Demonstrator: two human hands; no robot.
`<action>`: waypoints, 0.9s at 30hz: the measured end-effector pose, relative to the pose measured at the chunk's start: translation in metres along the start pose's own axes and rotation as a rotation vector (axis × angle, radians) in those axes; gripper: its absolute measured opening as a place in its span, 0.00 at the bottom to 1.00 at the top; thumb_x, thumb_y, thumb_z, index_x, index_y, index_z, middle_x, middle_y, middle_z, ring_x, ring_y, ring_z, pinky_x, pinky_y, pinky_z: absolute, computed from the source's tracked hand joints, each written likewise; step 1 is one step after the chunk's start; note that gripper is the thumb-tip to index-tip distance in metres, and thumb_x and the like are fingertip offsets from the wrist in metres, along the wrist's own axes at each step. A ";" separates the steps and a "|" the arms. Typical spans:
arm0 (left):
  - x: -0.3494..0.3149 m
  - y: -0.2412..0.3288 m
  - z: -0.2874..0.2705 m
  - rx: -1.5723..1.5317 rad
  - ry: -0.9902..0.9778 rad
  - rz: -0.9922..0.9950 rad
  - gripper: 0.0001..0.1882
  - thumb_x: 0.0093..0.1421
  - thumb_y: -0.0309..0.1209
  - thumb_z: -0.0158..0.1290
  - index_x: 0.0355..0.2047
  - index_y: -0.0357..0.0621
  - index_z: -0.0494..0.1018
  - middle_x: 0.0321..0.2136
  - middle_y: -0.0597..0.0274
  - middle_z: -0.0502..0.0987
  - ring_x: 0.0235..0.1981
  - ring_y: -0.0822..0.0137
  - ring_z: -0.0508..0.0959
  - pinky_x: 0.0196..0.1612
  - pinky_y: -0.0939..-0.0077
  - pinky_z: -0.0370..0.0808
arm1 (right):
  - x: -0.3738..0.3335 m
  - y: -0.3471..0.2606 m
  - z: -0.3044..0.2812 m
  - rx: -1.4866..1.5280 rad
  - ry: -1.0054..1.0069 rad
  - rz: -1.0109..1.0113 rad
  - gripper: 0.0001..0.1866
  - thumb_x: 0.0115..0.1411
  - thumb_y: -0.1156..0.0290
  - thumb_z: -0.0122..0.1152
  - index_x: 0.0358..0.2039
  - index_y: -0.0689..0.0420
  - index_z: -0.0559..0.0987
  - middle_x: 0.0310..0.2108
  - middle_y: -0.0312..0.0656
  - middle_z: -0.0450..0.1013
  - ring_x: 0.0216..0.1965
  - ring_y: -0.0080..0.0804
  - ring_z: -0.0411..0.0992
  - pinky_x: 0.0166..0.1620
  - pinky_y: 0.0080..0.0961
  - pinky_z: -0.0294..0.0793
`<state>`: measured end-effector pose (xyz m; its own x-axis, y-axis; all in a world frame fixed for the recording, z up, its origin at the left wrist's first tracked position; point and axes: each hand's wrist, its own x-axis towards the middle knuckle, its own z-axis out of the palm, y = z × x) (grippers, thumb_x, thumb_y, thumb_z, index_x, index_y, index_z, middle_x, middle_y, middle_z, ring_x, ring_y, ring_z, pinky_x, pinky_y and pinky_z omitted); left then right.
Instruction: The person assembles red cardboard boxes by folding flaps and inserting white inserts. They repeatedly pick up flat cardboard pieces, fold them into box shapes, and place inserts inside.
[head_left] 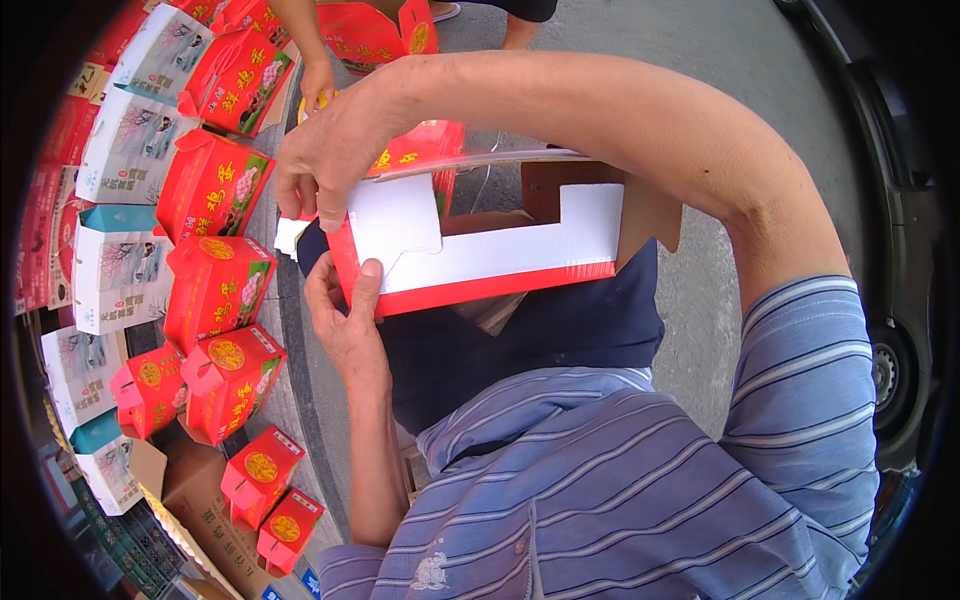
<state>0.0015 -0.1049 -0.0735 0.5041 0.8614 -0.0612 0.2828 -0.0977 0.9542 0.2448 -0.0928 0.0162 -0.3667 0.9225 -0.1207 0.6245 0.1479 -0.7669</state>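
A part-folded red cardboard gift box [500,262] lies across my lap, its white inner side up and its far right end open with brown flaps. At its near left corner, my left hand [350,325] is closed on the edge, thumb on top. My right arm reaches over the far side of the box, and my right hand [335,155] grips the left end with curled fingers. The undersides of both hands' fingers are partly hidden. Just beyond my right hand is another red box [425,140], mostly covered by my arm.
Rows of finished red boxes [215,190] and white boxes [125,265] stand at the left. Below them is a brown carton [210,515]. Another person's hand [318,85] is near a red box [370,38] at the top. A dark vehicle [890,250] stands at the right.
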 end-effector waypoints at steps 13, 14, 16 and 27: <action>0.039 0.005 -0.016 0.147 -0.312 0.203 0.36 0.62 0.36 0.62 0.67 0.39 0.61 0.60 0.46 0.69 0.59 0.58 0.73 0.63 0.59 0.69 | -0.303 -0.009 0.120 0.308 1.261 0.316 0.37 0.56 0.41 0.71 0.56 0.58 0.82 0.51 0.54 0.81 0.53 0.47 0.81 0.59 0.51 0.80; 0.040 0.015 -0.014 0.167 -0.316 0.206 0.38 0.61 0.35 0.62 0.68 0.40 0.59 0.59 0.45 0.69 0.60 0.57 0.72 0.64 0.59 0.69 | -0.299 -0.011 0.134 0.320 1.282 0.371 0.37 0.57 0.41 0.70 0.56 0.58 0.82 0.51 0.54 0.81 0.54 0.47 0.81 0.59 0.53 0.80; 0.048 0.024 -0.015 0.233 -0.352 0.211 0.41 0.59 0.35 0.63 0.69 0.40 0.58 0.60 0.43 0.69 0.58 0.55 0.75 0.63 0.58 0.71 | -0.290 -0.014 0.144 0.343 1.256 0.451 0.36 0.57 0.40 0.70 0.55 0.57 0.83 0.50 0.53 0.81 0.54 0.47 0.81 0.59 0.53 0.79; 0.096 0.022 0.004 0.300 -0.242 0.438 0.38 0.56 0.45 0.72 0.58 0.39 0.67 0.51 0.51 0.73 0.52 0.58 0.76 0.57 0.62 0.72 | -0.266 -0.008 0.059 0.060 0.790 0.600 0.34 0.53 0.36 0.73 0.46 0.55 0.86 0.42 0.49 0.83 0.48 0.46 0.82 0.54 0.52 0.81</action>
<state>0.0594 -0.0258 -0.0593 0.7883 0.5739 0.2220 0.2068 -0.5868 0.7829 0.2967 -0.3602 0.0171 0.5770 0.8144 -0.0617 0.5121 -0.4196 -0.7494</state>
